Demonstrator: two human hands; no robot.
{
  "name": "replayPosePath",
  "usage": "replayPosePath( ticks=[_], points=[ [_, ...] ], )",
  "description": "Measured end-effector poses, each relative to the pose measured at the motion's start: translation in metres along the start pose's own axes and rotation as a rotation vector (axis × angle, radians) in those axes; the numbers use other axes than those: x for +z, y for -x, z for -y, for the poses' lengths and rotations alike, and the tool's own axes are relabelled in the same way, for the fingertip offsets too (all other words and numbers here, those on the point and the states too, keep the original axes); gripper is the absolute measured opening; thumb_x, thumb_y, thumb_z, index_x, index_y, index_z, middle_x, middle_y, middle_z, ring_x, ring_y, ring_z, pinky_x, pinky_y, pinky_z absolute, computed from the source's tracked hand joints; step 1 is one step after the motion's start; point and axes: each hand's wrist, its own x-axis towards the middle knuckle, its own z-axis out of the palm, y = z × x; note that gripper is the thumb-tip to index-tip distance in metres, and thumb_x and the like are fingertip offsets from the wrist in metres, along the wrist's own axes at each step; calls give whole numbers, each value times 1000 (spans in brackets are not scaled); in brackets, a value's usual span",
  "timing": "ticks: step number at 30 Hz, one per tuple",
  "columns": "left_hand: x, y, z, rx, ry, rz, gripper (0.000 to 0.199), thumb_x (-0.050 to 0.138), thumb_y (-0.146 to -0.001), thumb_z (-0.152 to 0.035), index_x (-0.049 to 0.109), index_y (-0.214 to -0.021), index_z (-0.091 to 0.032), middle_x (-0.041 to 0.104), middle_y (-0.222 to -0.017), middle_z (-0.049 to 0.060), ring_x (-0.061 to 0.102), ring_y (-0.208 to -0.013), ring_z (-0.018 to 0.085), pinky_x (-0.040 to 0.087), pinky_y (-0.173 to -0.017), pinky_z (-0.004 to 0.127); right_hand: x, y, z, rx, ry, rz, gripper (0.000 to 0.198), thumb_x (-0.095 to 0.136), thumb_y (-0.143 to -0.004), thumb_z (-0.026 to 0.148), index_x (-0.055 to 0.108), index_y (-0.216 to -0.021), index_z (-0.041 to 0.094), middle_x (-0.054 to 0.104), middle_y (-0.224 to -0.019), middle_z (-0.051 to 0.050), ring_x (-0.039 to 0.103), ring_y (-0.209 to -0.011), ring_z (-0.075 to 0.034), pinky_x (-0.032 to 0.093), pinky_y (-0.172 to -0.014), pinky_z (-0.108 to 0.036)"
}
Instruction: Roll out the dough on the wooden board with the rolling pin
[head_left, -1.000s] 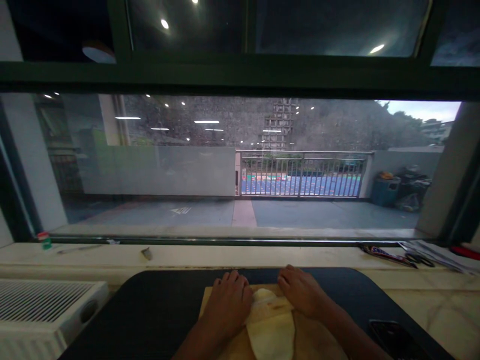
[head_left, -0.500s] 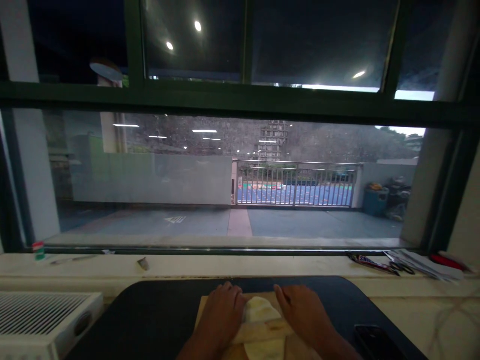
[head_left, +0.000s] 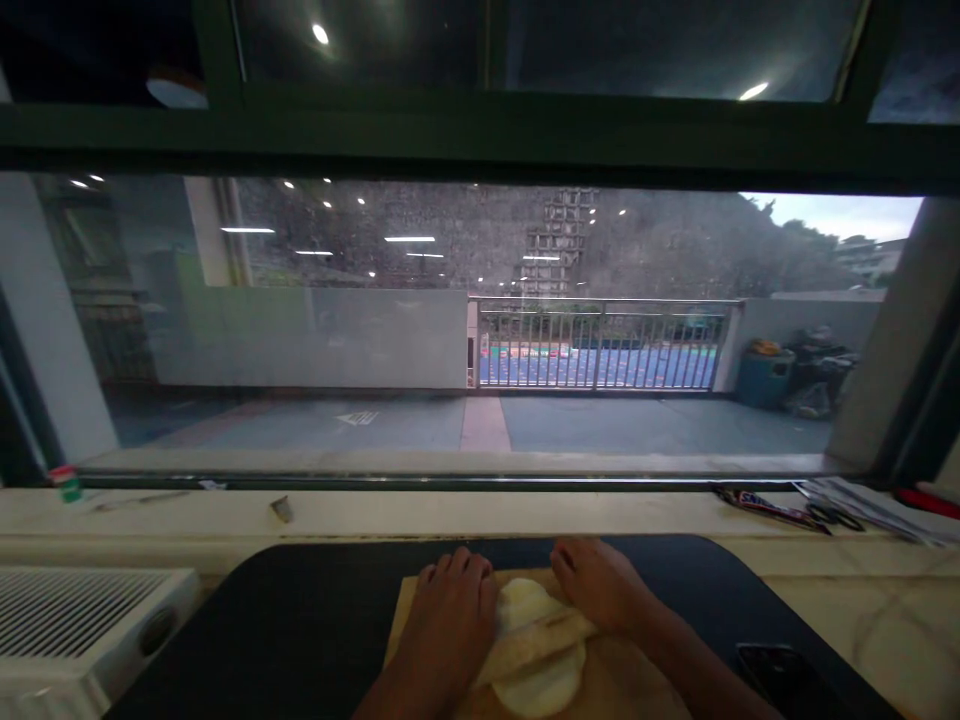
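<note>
A wooden rolling pin (head_left: 536, 642) lies slantwise across a flat, pale round of dough (head_left: 541, 688). My left hand (head_left: 456, 618) covers the pin's left end, its fingers bent forward over it. Round the right end curls my right hand (head_left: 600, 588), a little farther from me than the left. The dough shows in front of and behind the pin, with its middle hidden under it. Beneath the dough is a wooden board (head_left: 631, 682) on a dark table (head_left: 322, 620).
A phone (head_left: 780, 665) lies on the table at right. Along the windowsill (head_left: 480, 512) are a snack wrapper (head_left: 765, 508), scissors (head_left: 836, 516), papers (head_left: 892, 512) and a small red-capped container (head_left: 67, 484). A white radiator (head_left: 90, 630) stands at left.
The view has tipped downward. The rolling pin slants more, its right end now farther from me, and more of the dough shows on the near side. Both hands stay on the pin.
</note>
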Motion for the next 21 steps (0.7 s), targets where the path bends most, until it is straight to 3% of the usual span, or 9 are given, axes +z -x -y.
replayPosePath(
  ticks=[3,7,14,17,21],
  points=[
    [-4,-3,0,-98,75,2,36,32,-100,-20,67,-110,-23,68,-115,6,61,-109,23,45,-89,38,0,-19,3,-18,10,17,29,47,-94,29,71,-80,19,74,-85,-12,70,-84,-23,38,-67,-30],
    [-10,-2,-2,-131,104,-22,40,29,-101,-20,69,-102,-21,70,-105,6,64,-100,22,45,-85,34,-5,-23,8,-22,8,-13,33,49,-93,31,72,-74,18,74,-81,-12,70,-80,-23,39,-66,-30],
    [-20,7,-15,-112,188,-75,50,22,-105,-30,70,-99,-21,73,-99,4,67,-95,18,48,-87,30,-19,26,13,20,-4,-169,51,29,-104,40,72,-81,24,75,-81,-7,71,-77,-20,40,-66,-29],
    [-15,17,-15,-17,118,-76,43,27,-102,-24,68,-114,-21,71,-119,7,63,-115,21,45,-102,37,-10,55,12,45,-26,-194,55,23,-105,39,70,-81,25,75,-80,-4,71,-73,-19,41,-63,-28],
    [2,30,-13,25,-2,-35,43,37,-100,-31,56,-138,-26,55,-147,7,49,-136,27,40,-113,50,9,70,5,-8,-77,-231,52,20,-105,33,69,-90,25,75,-89,-4,71,-80,-18,47,-72,-27]
  ],
)
